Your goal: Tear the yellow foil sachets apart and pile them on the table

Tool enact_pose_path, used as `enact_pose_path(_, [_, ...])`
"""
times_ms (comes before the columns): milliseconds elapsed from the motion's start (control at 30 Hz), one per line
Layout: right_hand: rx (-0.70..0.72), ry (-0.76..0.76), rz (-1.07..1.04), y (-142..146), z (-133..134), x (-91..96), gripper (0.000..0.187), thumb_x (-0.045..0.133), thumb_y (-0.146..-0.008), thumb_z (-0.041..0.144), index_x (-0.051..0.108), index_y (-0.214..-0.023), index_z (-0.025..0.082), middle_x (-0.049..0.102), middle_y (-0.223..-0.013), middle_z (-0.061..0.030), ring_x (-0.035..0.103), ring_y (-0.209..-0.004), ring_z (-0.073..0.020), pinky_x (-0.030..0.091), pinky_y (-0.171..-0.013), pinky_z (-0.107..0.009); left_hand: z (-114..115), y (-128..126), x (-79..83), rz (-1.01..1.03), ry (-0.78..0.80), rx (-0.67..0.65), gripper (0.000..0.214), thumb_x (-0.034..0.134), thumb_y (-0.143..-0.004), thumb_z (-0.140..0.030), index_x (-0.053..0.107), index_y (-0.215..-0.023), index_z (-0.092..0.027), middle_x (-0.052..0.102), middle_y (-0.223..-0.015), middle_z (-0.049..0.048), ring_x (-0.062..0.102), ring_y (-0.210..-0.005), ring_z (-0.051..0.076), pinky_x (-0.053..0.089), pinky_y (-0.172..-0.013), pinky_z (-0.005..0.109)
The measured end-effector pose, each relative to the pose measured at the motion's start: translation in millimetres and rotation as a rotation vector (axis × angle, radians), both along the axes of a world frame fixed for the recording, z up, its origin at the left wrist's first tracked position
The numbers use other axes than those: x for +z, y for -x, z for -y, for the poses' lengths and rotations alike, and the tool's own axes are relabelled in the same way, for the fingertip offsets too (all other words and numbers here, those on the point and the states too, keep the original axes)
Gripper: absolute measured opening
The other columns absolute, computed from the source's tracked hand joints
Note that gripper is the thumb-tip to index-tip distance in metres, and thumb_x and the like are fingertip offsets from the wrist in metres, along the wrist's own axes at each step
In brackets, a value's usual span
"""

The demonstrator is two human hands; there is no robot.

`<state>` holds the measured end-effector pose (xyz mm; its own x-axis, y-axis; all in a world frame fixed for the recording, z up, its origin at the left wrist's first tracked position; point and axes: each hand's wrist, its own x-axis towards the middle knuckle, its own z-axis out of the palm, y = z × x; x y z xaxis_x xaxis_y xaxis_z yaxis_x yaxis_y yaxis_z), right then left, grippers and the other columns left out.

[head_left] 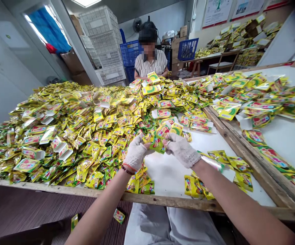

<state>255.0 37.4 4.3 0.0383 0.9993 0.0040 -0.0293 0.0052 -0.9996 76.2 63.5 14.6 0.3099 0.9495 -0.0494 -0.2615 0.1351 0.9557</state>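
Note:
My left hand (135, 153), in a white knit glove with bare fingertips, pinches small yellow-green packets (157, 145) above the table's white surface. From the other side, my right hand (182, 149), gloved alike, has its fingers closed on the same bunch. How many packets each hand has, I cannot make out. Just beyond my hands lie flat printed cartons (176, 128). A huge heap of yellow and green packets (111, 122) fills the table to the left. Near my right forearm are small groups of packets (195, 186) and a carton (212, 162).
A wooden rail (229, 137) divides my table from another white surface with piled cartons (229, 111). Across the heap sits a person (151, 63) in a striped shirt. White crates (103, 44) and a blue basket (187, 49) stand behind. One packet (119, 216) lies on the floor.

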Motion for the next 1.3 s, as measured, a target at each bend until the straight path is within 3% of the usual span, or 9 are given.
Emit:
enact_pose_path(100, [-0.121, 0.000, 0.005, 8, 0, -0.5, 0.025, 0.062, -0.075, 0.044, 0.047, -0.078, 0.024, 0.051, -0.061, 0.0016, 0.044, -0.046, -0.0119, 0.038, -0.045, -0.029, 3, -18, -4.4, 0.162, 0.042, -0.051, 0.035, 0.078, -0.060, -0.026, 0.061, -0.088, -0.015, 0.071, -0.084, 0.0041, 0.070, -0.082, 0.019, 0.057, -0.079, 0.033])
enact_pose_path(233, [-0.149, -0.008, 0.049, 3, -3, 0.4, 0.028, 0.065, -0.072, 0.044, 0.046, -0.077, 0.024, 0.051, -0.061, 0.0006, 0.045, -0.045, -0.0127, 0.037, -0.044, -0.030, -2, -24, -10.3, 0.138, 0.088, -0.052, 0.032, 0.077, -0.065, -0.036, 0.063, -0.080, -0.011, 0.072, -0.078, 0.0076, 0.070, -0.076, 0.020, 0.058, -0.072, 0.033])
enact_pose_path(467, [-0.172, -0.034, 0.076, -1, -11, -12.3, 0.026, 0.065, -0.072, 0.042, 0.046, -0.074, 0.025, 0.048, -0.057, 0.0028, 0.043, -0.044, -0.0128, 0.035, -0.042, -0.029, 3, -26, -6.8, 0.173, 0.085, 0.009, 0.035, 0.077, -0.066, -0.032, 0.061, -0.091, -0.012, 0.072, -0.081, 0.0059, 0.070, -0.070, 0.018, 0.060, -0.069, 0.032])
enact_pose_path(600, [-0.215, -0.093, 0.176, -3, -12, -14.7, 0.024, 0.063, -0.073, 0.043, 0.047, -0.073, 0.025, 0.048, -0.057, 0.0031, 0.043, -0.045, -0.0134, 0.036, -0.043, -0.029, -2, -28, -0.5, 0.069, 0.077, 0.011, 0.044, 0.078, -0.065, -0.033, 0.055, -0.100, -0.017, 0.068, -0.078, 0.0004, 0.066, -0.060, 0.014, 0.059, -0.057, 0.029])
enact_pose_path(733, [-0.297, -0.184, 0.201, -5, -12, -7.0, 0.025, 0.064, -0.071, 0.043, 0.049, -0.076, 0.023, 0.054, -0.065, 0.0009, 0.047, -0.055, -0.0145, 0.041, -0.052, -0.030, -11, -32, 10.6, -0.054, -0.012, -0.020, 0.037, 0.078, -0.065, -0.035, 0.051, -0.082, -0.016, 0.060, -0.070, -0.0028, 0.063, -0.055, 0.011, 0.056, -0.050, 0.024])
enact_pose_path(900, [-0.396, -0.292, 0.194, -13, -11, 8.3, 0.021, 0.057, -0.075, 0.040, 0.049, -0.083, 0.022, 0.054, -0.076, -0.0007, 0.049, -0.069, -0.0158, 0.043, -0.064, -0.030, -19, -32, 31.8, -0.137, -0.096, -0.145, 0.034, 0.074, -0.070, -0.037, 0.050, -0.083, -0.017, 0.063, -0.077, -0.0002, 0.067, -0.060, 0.014, 0.058, -0.056, 0.027])
enact_pose_path(1033, [-0.406, -0.285, 0.244, -23, -10, 18.0, 0.015, 0.055, -0.077, 0.035, 0.047, -0.080, 0.023, 0.053, -0.077, -0.0012, 0.050, -0.073, -0.0167, 0.043, -0.068, -0.029, -20, -25, 40.4, -0.306, -0.165, -0.092, 0.039, 0.066, -0.078, -0.052, 0.055, -0.084, -0.015, 0.064, -0.077, 0.0034, 0.065, -0.058, 0.012, 0.051, -0.049, 0.020])
enact_pose_path(1167, [-0.345, -0.279, 0.335, -24, -9, 17.9, 0.015, 0.057, -0.077, 0.033, 0.046, -0.076, 0.023, 0.051, -0.070, -0.0005, 0.047, -0.067, -0.0161, 0.042, -0.065, -0.030, -13, -27, 32.2, -0.223, -0.135, -0.108, 0.050, 0.079, -0.067, -0.045, 0.056, -0.101, -0.017, 0.063, -0.085, 0.0017, 0.064, -0.068, 0.012, 0.054, -0.053, 0.021])
enact_pose_path(1300, [-0.297, -0.285, 0.377, -20, -6, 13.5, 0.016, 0.060, -0.076, 0.034, 0.051, -0.082, 0.022, 0.057, -0.077, -0.0027, 0.053, -0.074, -0.0183, 0.045, -0.072, -0.032, -6, -39, 20.8, -0.185, -0.161, -0.107, 0.049, 0.083, -0.061, -0.042, 0.052, -0.091, -0.018, 0.058, -0.072, -0.0041, 0.061, -0.061, 0.010, 0.054, -0.053, 0.022])
